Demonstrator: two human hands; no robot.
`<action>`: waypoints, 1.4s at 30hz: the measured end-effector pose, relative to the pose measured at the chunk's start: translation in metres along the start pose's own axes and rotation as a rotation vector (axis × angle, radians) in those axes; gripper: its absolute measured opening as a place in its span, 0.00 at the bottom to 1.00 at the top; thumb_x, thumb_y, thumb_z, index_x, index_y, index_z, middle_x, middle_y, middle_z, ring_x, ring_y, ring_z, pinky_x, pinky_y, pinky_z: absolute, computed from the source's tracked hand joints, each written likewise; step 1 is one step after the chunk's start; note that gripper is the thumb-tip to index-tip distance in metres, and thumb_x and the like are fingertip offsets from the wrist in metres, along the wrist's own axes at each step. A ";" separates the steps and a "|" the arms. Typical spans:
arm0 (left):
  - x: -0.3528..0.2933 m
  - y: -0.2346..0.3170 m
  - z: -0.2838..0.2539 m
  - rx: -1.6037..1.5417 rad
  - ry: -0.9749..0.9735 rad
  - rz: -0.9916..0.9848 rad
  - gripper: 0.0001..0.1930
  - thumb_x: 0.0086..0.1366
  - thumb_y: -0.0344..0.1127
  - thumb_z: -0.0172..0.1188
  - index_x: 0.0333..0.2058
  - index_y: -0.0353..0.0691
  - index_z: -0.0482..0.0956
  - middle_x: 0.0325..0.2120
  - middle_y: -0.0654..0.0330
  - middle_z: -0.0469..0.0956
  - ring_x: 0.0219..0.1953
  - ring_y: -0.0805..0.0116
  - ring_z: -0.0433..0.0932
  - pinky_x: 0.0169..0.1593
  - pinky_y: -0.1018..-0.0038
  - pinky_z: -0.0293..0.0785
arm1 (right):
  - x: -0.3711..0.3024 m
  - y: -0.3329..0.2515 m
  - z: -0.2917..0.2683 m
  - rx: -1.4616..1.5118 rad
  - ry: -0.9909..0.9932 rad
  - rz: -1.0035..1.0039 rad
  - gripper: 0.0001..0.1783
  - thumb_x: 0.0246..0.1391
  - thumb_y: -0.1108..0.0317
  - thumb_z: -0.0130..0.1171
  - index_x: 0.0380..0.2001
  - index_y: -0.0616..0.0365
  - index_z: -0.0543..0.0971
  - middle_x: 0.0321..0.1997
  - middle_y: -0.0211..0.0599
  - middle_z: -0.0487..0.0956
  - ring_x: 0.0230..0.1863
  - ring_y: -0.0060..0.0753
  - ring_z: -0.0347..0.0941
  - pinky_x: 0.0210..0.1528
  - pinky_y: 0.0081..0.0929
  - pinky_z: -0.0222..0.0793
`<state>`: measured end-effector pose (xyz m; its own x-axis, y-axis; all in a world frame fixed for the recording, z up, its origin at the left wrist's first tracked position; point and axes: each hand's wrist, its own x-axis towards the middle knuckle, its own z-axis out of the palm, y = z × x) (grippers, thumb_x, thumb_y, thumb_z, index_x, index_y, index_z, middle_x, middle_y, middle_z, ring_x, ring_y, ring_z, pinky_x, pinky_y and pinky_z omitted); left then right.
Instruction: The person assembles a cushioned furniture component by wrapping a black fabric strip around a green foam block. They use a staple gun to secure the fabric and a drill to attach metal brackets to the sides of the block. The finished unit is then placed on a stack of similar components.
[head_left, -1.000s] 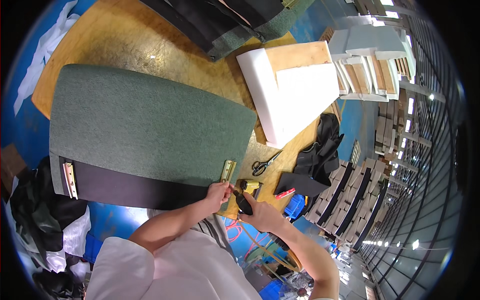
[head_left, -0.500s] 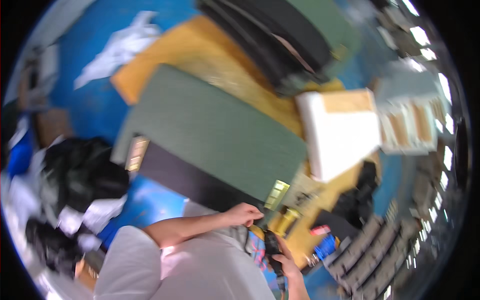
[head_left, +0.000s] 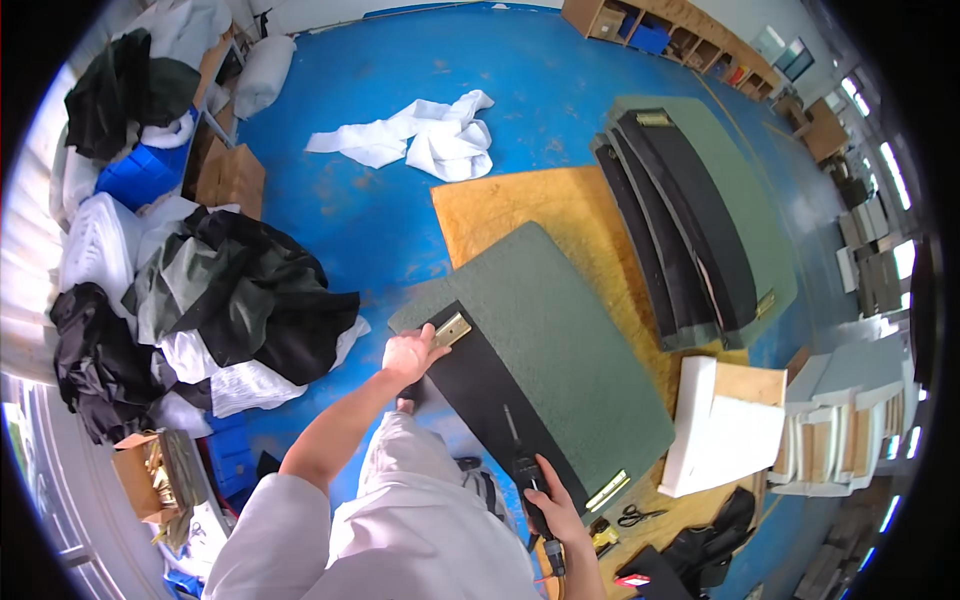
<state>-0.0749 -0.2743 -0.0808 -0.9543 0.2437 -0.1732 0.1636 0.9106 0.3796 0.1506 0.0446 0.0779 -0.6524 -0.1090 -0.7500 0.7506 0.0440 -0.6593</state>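
A dark green padded panel (head_left: pixel 560 320) with a black strip (head_left: pixel 490 400) along its near edge lies in front of me. At the strip's left end, my left hand (head_left: pixel 410 355) has its fingers closed at a brass-coloured metal bracket (head_left: pixel 453 331). My right hand (head_left: pixel 558 500) is wrapped round a black electric screwdriver (head_left: pixel 530 485), its long thin bit pointing away over the black strip. Another brass-coloured bracket (head_left: pixel 607 490) sits at the strip's right end, close to my right hand.
A yellow-brown work board (head_left: pixel 510 205) lies under the panel. Beyond stand stacked green-and-black panels (head_left: pixel 690 230). A white box-like piece (head_left: pixel 725 440), scissors (head_left: pixel 640 515) and a black cloth bundle (head_left: pixel 710 535) are at right. Dark fabric (head_left: pixel 250 290) is piled at left; white cloth (head_left: pixel 430 135) lies on the blue floor.
My left hand has moved from the panel's right end to the bracket at its left end. The screwdriver in my right hand has come up over the black strip. My view has turned.
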 end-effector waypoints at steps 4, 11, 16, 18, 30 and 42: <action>0.026 -0.010 0.002 0.165 -0.171 0.256 0.29 0.70 0.63 0.53 0.42 0.38 0.72 0.37 0.51 0.83 0.43 0.53 0.82 0.48 0.61 0.76 | 0.047 -0.073 0.025 -0.366 -0.013 -0.012 0.43 0.60 0.59 0.65 0.76 0.47 0.59 0.48 0.45 0.82 0.45 0.35 0.79 0.50 0.28 0.73; 0.044 -0.034 0.032 -0.017 -0.266 0.282 0.27 0.67 0.62 0.58 0.41 0.40 0.74 0.33 0.53 0.84 0.41 0.53 0.84 0.44 0.59 0.77 | 0.130 -0.188 0.078 -0.820 -0.031 0.105 0.45 0.58 0.51 0.64 0.75 0.50 0.59 0.61 0.58 0.78 0.63 0.54 0.76 0.65 0.36 0.67; 0.050 -0.033 0.031 -0.046 -0.285 0.261 0.24 0.64 0.58 0.62 0.40 0.40 0.77 0.31 0.54 0.85 0.37 0.56 0.84 0.41 0.61 0.78 | 0.165 -0.214 0.087 -1.019 -0.076 0.114 0.45 0.58 0.49 0.63 0.75 0.49 0.59 0.57 0.61 0.80 0.60 0.59 0.77 0.62 0.39 0.70; 0.050 -0.034 0.030 -0.069 -0.282 0.262 0.23 0.64 0.56 0.62 0.39 0.40 0.77 0.31 0.55 0.85 0.36 0.56 0.84 0.41 0.61 0.78 | 0.175 -0.218 0.088 -1.062 -0.089 0.129 0.45 0.58 0.48 0.63 0.75 0.49 0.59 0.57 0.61 0.80 0.60 0.60 0.76 0.62 0.40 0.70; 0.052 -0.037 0.030 -0.129 -0.277 0.249 0.18 0.61 0.49 0.64 0.37 0.40 0.79 0.31 0.53 0.85 0.37 0.56 0.84 0.40 0.60 0.78 | 0.220 -0.278 0.145 -1.506 -0.222 0.322 0.45 0.55 0.47 0.60 0.73 0.54 0.61 0.50 0.63 0.82 0.51 0.63 0.79 0.56 0.46 0.74; 0.042 -0.045 0.047 -0.197 -0.207 0.204 0.21 0.61 0.53 0.66 0.40 0.40 0.76 0.33 0.55 0.83 0.41 0.56 0.81 0.43 0.59 0.77 | 0.256 -0.286 0.174 -1.671 -0.311 0.446 0.46 0.57 0.44 0.53 0.73 0.59 0.60 0.61 0.60 0.77 0.61 0.63 0.74 0.64 0.46 0.70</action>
<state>-0.1106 -0.2899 -0.1478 -0.8326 0.4950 -0.2487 0.2750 0.7591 0.5900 -0.2128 -0.1692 0.0833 -0.2536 0.0346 -0.9667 -0.1823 0.9797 0.0829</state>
